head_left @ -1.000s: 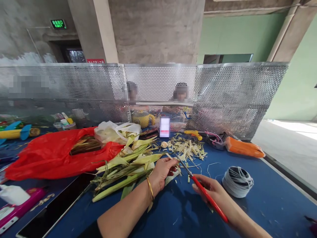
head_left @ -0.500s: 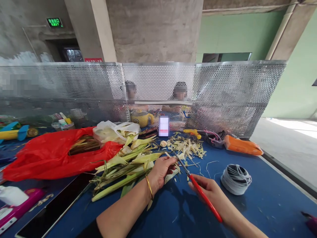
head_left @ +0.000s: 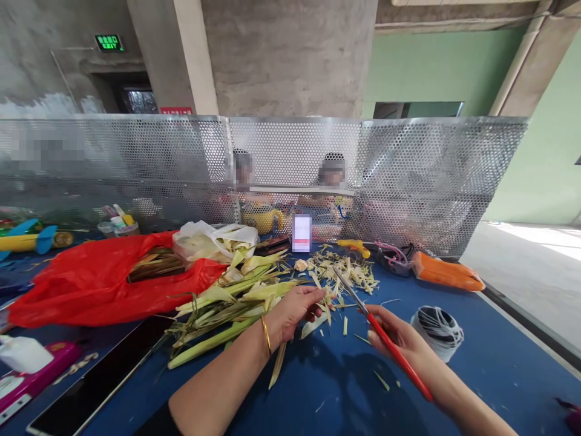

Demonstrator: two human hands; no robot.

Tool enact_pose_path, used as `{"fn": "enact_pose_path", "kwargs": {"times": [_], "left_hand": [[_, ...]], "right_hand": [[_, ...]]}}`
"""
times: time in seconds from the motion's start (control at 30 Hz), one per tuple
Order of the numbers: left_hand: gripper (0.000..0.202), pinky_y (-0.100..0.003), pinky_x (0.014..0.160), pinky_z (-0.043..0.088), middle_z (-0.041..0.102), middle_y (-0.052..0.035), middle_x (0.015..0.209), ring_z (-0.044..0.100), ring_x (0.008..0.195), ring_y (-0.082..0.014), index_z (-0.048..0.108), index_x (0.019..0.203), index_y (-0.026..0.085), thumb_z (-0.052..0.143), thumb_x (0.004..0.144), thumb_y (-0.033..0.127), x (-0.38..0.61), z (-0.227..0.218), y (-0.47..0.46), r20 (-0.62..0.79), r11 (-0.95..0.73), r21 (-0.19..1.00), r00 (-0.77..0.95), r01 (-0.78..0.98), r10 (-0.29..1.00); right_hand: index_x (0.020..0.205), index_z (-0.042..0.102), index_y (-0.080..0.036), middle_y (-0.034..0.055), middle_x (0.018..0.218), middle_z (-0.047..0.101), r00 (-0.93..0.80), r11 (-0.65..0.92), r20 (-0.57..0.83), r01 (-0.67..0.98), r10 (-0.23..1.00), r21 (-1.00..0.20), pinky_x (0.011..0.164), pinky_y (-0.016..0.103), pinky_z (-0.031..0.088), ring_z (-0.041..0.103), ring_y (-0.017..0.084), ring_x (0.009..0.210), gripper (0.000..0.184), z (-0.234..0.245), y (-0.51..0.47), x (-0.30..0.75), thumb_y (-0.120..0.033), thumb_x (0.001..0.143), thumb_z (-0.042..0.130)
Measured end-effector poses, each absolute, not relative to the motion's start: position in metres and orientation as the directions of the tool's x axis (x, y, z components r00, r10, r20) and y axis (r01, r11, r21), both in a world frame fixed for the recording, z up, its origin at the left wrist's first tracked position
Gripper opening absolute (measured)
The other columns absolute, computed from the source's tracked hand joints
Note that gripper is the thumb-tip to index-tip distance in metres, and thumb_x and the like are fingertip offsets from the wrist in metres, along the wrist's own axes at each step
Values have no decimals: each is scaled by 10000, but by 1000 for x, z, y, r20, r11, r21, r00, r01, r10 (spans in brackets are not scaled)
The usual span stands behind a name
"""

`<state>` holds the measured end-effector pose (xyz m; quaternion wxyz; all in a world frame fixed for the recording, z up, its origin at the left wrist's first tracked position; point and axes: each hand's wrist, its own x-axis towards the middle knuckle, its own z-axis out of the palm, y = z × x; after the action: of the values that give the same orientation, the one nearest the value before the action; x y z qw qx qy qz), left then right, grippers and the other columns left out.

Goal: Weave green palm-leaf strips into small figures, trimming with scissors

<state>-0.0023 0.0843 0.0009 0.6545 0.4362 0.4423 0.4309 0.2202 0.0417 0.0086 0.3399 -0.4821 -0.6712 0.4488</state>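
Note:
My left hand (head_left: 294,310), with a gold bangle on its wrist, is closed on a pale leaf strip (head_left: 315,324) at the right edge of a heap of green and yellow leaves (head_left: 229,306). My right hand (head_left: 399,339) grips red-handled scissors (head_left: 379,333); their blades point up and left, over a pile of pale trimmings (head_left: 342,271). A few cut bits lie on the blue table (head_left: 340,387) between my hands.
A red plastic bag (head_left: 91,281) with leaves and a white bag (head_left: 213,239) lie at the left. A coil of white string (head_left: 436,330) sits right of my right hand. An orange tool (head_left: 447,272) lies by the perforated metal screen (head_left: 408,175); two people sit behind it.
My right hand has lifted the scissors up and to the right, away from the strip. More cut bits lie on the table. My left hand has stayed put.

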Motion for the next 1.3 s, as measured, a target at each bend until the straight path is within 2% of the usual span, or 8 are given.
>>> {"fn": "enact_pose_path", "kwargs": {"times": [0.13, 0.37, 0.47, 0.6, 0.83, 1.1, 1.2, 1.3], "left_hand": [[322, -196, 459, 239, 625, -3, 623, 399, 450, -44, 623, 697, 146, 758, 623, 428, -3, 4, 83, -197, 249, 956, 291, -152, 936], [298, -212, 469, 215, 632, -10, 607, 385, 439, -51, 557, 654, 150, 712, 649, 405, -2, 8, 80, -176, 227, 966, 329, -124, 928], [268, -209, 473, 220, 600, 7, 569, 424, 447, -59, 545, 632, 149, 712, 650, 359, -1, 9, 79, -192, 240, 964, 334, -111, 923], [208, -206, 484, 254, 594, 12, 562, 469, 468, -78, 596, 668, 148, 713, 648, 319, 1, 7, 79, -216, 272, 955, 349, -120, 912], [162, -209, 462, 251, 632, -32, 574, 424, 441, -74, 610, 607, 152, 702, 673, 267, 1, 7, 78, -219, 274, 954, 345, -119, 913], [146, -197, 445, 238, 623, -18, 559, 437, 425, -66, 601, 604, 142, 683, 667, 246, 0, 7, 79, -241, 297, 948, 357, -112, 902], [192, -197, 434, 238, 625, -15, 563, 419, 415, -57, 592, 597, 139, 708, 663, 278, 0, 6, 80, -240, 302, 945, 354, -129, 904], [240, -184, 429, 263, 613, -2, 570, 424, 422, -48, 607, 626, 135, 728, 675, 336, -1, 4, 81, -230, 300, 936, 323, -185, 918]], "right_hand": [[1088, 648, -173, 0, 739, 557, -354, 116, -35, 394, 935, -912, 627, 261, 432, 501, 163, 691, 563, 14, 38, 221, -599, 722, 640], [1137, 620, -143, -25, 689, 461, -465, 55, -153, 405, 872, -913, 512, 221, 301, 350, 104, 591, 571, 23, 33, 219, -585, 774, 609], [1085, 637, -147, -39, 658, 442, -482, 35, -176, 398, 858, -917, 484, 211, 262, 312, 88, 561, 520, 23, 34, 219, -562, 772, 627], [971, 685, -154, -20, 707, 530, -490, 66, -147, 391, 859, -918, 530, 213, 316, 393, 106, 612, 430, 21, 37, 218, -530, 766, 641], [996, 711, -157, 10, 806, 643, -508, 85, -134, 385, 851, -919, 619, 239, 417, 530, 162, 700, 427, 15, 41, 218, -512, 773, 633], [949, 728, -173, 12, 811, 662, -423, 110, -119, 479, 898, -871, 608, 238, 458, 566, 194, 739, 394, 16, 40, 220, -492, 725, 683], [918, 725, -168, 3, 760, 647, -406, 124, -93, 476, 909, -871, 608, 236, 455, 560, 184, 713, 383, 14, 40, 218, -496, 724, 675], [954, 708, -156, -1, 704, 607, -305, 124, -28, 468, 952, -875, 604, 240, 444, 534, 166, 672, 439, 8, 44, 218, -518, 707, 673]]}}
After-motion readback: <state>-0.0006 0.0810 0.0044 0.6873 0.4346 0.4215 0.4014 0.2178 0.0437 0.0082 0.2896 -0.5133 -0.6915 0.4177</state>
